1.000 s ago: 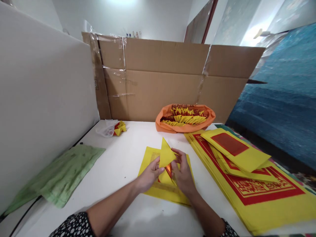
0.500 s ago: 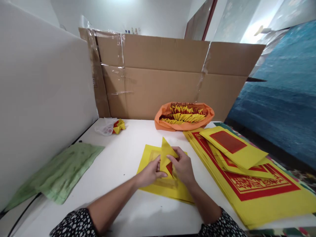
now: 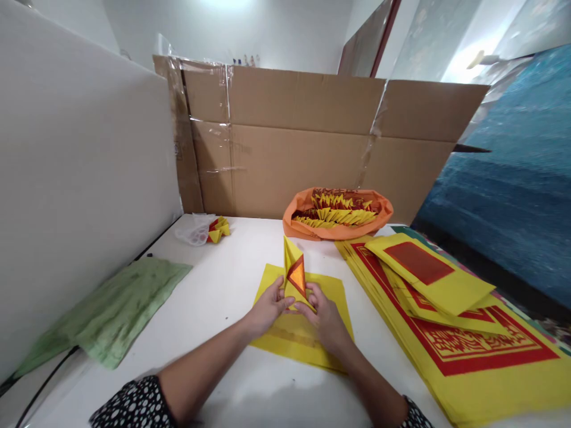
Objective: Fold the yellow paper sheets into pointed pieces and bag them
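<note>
A folded yellow paper (image 3: 292, 255) with an orange-red patch on its face stands upright between my hands, its pointed tip up. My left hand (image 3: 269, 306) pinches its lower left side, thumb in front. On the lower right, my right hand (image 3: 325, 312) grips the same paper with its thumb and fingers. Both thumbs come close together at the bottom edge. Beneath the hands, a small stack of yellow paper sheets (image 3: 298, 339) lies flat on the white table, partly covered by my hands and the folded piece.
An orange bag (image 3: 289, 223) full of folded yellow and red papers stands at the back. Large printed yellow sheets (image 3: 491, 386) are stacked on the right. A green cloth (image 3: 120, 303) lies left, behind it a clear plastic bag (image 3: 193, 230). A cardboard panel (image 3: 285, 160) closes off the rear.
The folded paper has been turned and opened somewhat, so its orange-red face now shows toward me. My right hand has moved down to its lower corner. The view has shifted slightly.
</note>
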Demonstrator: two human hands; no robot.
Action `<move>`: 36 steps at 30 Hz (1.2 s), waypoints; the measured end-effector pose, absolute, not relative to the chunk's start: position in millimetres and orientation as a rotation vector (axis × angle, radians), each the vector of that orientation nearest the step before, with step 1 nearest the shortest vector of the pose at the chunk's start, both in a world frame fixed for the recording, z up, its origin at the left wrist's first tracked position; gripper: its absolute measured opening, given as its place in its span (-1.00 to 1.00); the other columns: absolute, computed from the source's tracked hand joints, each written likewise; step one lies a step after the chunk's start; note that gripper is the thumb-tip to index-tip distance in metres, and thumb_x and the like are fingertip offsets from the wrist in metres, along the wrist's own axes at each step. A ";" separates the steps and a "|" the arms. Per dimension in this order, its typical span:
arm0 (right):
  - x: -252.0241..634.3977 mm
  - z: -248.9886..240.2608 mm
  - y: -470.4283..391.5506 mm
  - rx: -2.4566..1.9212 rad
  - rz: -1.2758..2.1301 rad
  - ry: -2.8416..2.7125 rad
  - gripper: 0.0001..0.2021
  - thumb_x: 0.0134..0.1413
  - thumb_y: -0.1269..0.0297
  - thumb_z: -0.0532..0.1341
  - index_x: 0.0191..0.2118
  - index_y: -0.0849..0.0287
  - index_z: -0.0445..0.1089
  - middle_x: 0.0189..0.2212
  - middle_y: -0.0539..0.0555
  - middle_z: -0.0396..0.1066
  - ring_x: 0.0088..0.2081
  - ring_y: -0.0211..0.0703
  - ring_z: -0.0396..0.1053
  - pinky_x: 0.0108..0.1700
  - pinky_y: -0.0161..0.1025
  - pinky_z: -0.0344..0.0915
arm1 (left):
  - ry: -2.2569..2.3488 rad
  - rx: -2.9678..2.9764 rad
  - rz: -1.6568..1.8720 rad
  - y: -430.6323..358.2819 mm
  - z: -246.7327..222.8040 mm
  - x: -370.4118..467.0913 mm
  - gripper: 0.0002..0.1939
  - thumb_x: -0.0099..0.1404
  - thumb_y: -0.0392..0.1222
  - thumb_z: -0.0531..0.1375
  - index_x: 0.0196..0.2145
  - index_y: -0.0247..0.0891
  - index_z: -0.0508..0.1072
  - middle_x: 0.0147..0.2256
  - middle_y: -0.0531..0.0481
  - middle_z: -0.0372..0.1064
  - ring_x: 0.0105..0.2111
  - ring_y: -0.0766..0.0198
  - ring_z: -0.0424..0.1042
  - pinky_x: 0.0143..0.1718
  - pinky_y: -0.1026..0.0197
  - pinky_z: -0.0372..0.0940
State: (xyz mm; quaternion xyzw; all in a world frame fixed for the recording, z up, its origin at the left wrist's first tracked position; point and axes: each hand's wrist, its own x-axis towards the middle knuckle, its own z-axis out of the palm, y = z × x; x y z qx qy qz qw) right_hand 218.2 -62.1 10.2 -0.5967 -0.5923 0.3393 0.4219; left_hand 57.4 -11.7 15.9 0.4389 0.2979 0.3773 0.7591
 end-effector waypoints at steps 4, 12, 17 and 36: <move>219.8 12.9 -60.2 -1.456 1.013 -1.437 -0.69 0.16 0.01 0.14 -0.17 0.16 0.37 -0.65 -0.14 0.13 -0.64 -0.30 0.06 -0.59 -0.35 0.02 | 0.580 0.808 0.761 -11.7 26.5 56.0 -0.47 0.13 -0.27 0.29 0.06 -0.24 0.31 -0.31 0.01 0.42 -0.30 0.26 0.46 -0.12 0.11 0.39; 215.8 13.5 -62.1 -1.475 1.053 -1.469 -0.64 0.13 -0.02 0.14 -0.46 0.19 0.33 -0.65 -0.11 0.11 -0.60 -0.33 -0.02 -0.56 -0.34 -0.09 | 0.667 0.992 0.762 -14.6 28.6 56.7 -0.49 0.20 0.24 0.23 -0.26 -0.34 0.48 -0.38 -0.05 0.44 -0.38 0.25 0.46 -0.28 0.15 0.45; 216.4 10.1 -63.9 -1.500 1.030 -1.574 -0.64 0.12 -0.01 0.15 -0.50 0.17 0.29 -0.67 -0.13 0.04 -0.58 -0.32 -0.07 -0.53 -0.32 -0.11 | 0.709 1.138 0.710 -16.2 31.4 54.6 -0.47 0.14 0.20 0.29 -0.15 -0.33 0.50 -0.24 -0.13 0.50 -0.29 0.14 0.50 -0.37 0.22 0.42; 210.2 19.5 -63.9 -1.621 0.811 -1.556 -0.57 0.15 -0.10 0.12 -0.54 0.14 0.29 -0.61 0.00 0.33 -0.54 -0.16 0.25 -0.51 -0.29 0.07 | 0.632 1.166 0.669 -20.5 28.7 56.7 -0.42 0.22 0.33 0.13 -0.31 -0.33 0.48 -0.30 -0.13 0.48 -0.29 0.10 0.48 -0.35 0.12 0.45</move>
